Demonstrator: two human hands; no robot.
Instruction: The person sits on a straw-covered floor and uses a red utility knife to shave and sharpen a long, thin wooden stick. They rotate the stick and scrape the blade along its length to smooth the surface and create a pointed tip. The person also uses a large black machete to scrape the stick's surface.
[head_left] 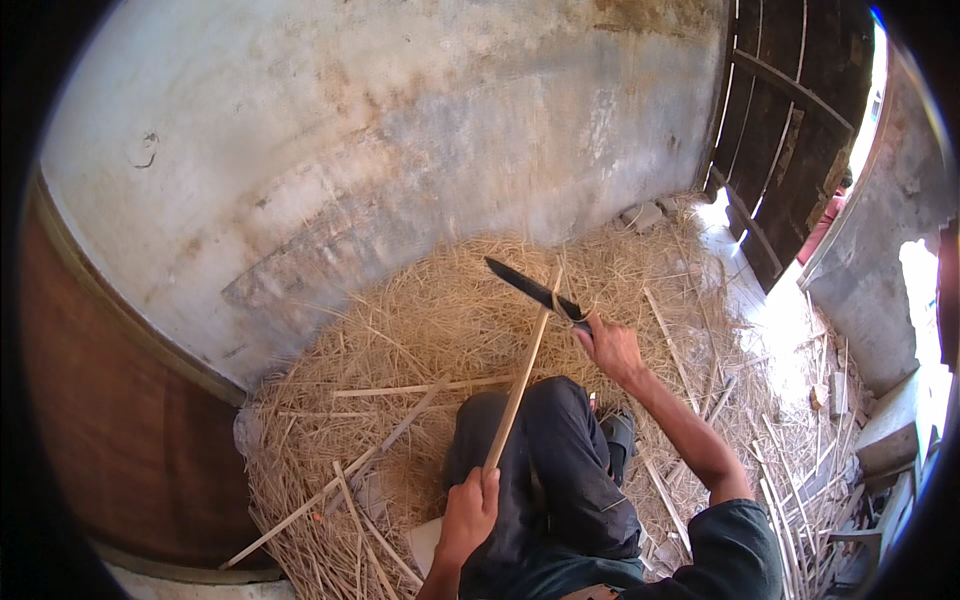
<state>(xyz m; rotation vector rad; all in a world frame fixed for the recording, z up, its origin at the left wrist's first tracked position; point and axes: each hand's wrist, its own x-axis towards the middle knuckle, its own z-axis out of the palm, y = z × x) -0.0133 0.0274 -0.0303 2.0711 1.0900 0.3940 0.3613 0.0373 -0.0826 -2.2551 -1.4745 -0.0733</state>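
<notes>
My left hand [469, 514] is closed round the lower end of a long, pale strip of split wood or bamboo [517, 390], which slants up and away over my knees. In my right hand [610, 347] is the handle of a knife [523, 283] with a long dark blade pointing up to the left. The blade crosses the strip near its far end, and a thin curled shaving [557, 296] shows where they meet. My legs in dark trousers [580, 470] are bent beneath the strip.
A thick heap of straw-like shavings [430, 290] covers the floor, with loose strips [400, 430] lying on both sides. Ahead stands a stained plaster wall [400, 130]. A dark plank door [790, 110] is at the far right, with part of a person in red [825, 222] beyond it.
</notes>
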